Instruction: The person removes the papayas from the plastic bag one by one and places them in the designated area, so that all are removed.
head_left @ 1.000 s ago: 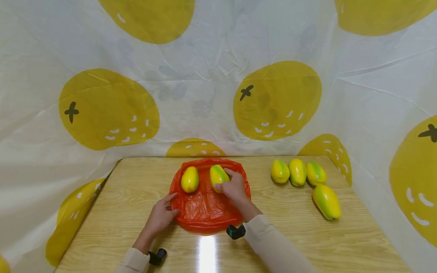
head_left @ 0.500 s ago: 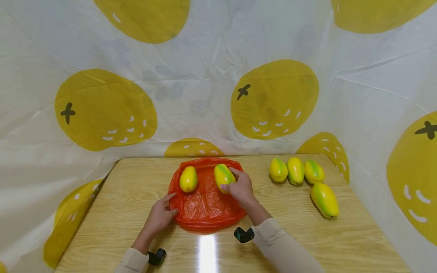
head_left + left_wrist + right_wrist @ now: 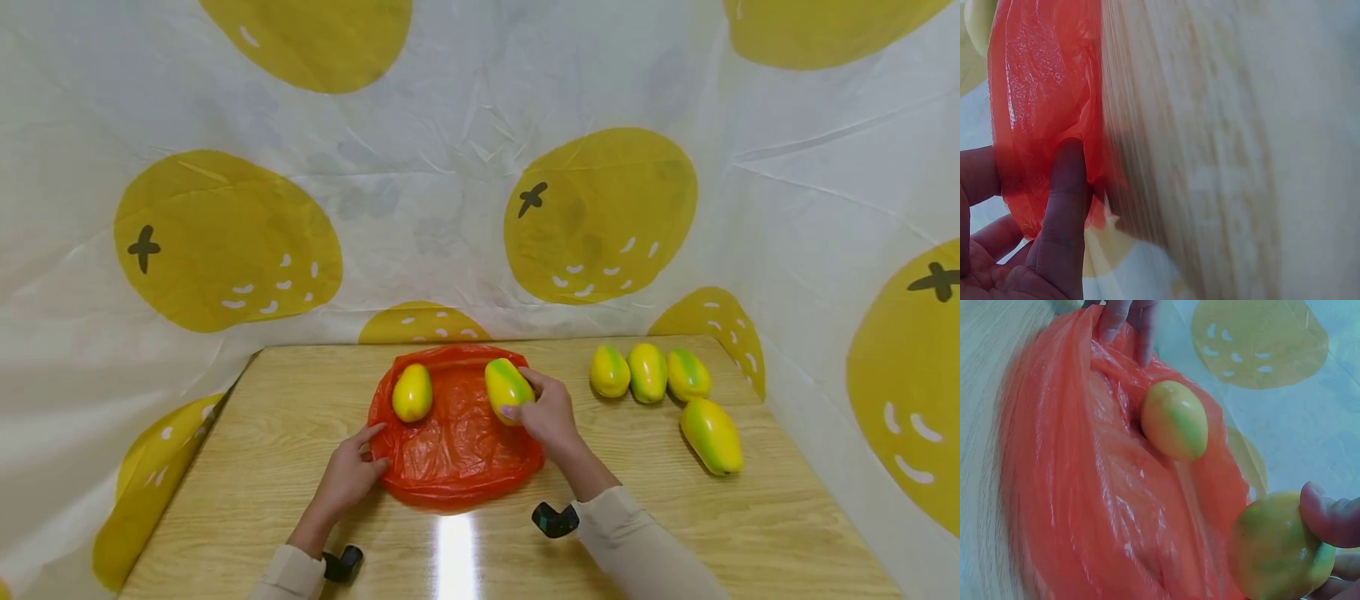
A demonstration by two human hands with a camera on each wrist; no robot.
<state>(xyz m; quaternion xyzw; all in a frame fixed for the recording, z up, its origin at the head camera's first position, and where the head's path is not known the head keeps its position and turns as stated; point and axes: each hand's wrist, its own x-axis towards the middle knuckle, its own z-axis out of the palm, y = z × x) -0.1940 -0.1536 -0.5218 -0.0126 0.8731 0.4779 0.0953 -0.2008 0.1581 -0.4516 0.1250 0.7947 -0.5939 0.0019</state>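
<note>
A red plastic bag (image 3: 453,457) lies spread with its mouth wide on the wooden table. My left hand (image 3: 351,473) pinches its left rim; in the left wrist view, digits of the left hand (image 3: 1063,231) lie on both sides of the thin film. One yellow-and-green papaya (image 3: 412,393) rests inside the bag, at the back left. My right hand (image 3: 551,417) grips a second papaya (image 3: 506,390) over the bag's right side, thumb in front. In the right wrist view this held papaya (image 3: 1279,547) appears at the lower right, part of it behind the thumb.
Three papayas (image 3: 647,373) stand in a row at the table's back right, and another papaya (image 3: 711,437) lies just in front of them. A fruit-printed cloth (image 3: 420,208) hangs behind the table (image 3: 292,417) and along its sides.
My right hand has moved to the right with the papaya, from near the bag's middle to its right edge. The left hand stays at the left rim. The head view has shifted slightly.
</note>
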